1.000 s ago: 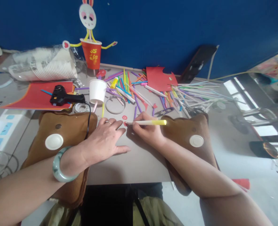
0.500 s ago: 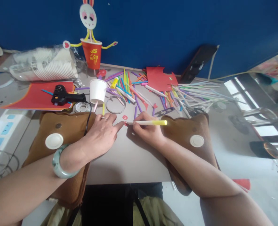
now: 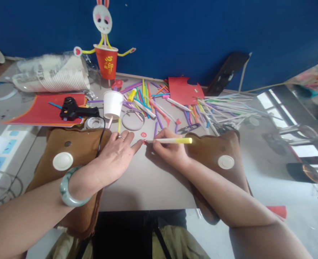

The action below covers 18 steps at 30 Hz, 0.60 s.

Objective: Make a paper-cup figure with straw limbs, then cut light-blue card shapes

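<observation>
On the grey tabletop (image 3: 148, 190), taking the lower small red piece as the clock centre, a rabbit-faced figure in a red paper cup (image 3: 106, 63) is standing at 11 o'clock, looking fully assembled. The left hand (image 3: 114, 156) is reaching in from 8 o'clock, released and grasping nothing, its index finger resting just beside that piece. The right hand (image 3: 172, 153), at 3 to 4 o'clock, is gripping a slim white marker with a yellow end (image 3: 184, 140), its tip meeting the piece. At 12 o'clock, the upper small red piece (image 3: 143, 134) is showing a red ring around a pale centre, seemingly finished. The lower small red piece (image 3: 144, 142) is lying partly hidden, seemingly unfinished; its marking is too small to tell.
</observation>
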Tool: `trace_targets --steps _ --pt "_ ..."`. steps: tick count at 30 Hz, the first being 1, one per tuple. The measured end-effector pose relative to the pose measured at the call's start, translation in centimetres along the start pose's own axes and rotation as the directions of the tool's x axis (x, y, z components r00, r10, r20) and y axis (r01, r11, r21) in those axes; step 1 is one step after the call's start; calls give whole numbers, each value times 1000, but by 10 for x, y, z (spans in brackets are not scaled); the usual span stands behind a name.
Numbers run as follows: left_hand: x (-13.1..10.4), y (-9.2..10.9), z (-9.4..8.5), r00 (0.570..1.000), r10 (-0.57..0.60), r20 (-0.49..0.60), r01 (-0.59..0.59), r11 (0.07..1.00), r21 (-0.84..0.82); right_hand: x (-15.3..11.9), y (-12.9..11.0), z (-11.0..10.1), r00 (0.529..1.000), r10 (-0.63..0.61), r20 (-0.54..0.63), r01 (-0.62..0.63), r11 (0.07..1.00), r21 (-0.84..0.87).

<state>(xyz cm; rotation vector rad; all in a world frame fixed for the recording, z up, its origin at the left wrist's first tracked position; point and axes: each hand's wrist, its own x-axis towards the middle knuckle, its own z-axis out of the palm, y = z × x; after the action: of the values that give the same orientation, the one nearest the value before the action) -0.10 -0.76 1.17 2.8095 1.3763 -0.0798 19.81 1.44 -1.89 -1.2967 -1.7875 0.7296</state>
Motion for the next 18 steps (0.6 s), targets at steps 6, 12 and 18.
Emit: trace_targets --steps 6,12,18 --pt "0 1 -3 999 -9 35 8 999 31 0 1 0 1000 -17 2 17 1000 9" --pt "0 1 -3 999 -7 43 4 998 60 0 1 0 1000 -25 6 25 1000 10" --pt "0 1 -1 999 -11 43 9 999 51 0 -1 0 1000 -25 4 25 1000 2"
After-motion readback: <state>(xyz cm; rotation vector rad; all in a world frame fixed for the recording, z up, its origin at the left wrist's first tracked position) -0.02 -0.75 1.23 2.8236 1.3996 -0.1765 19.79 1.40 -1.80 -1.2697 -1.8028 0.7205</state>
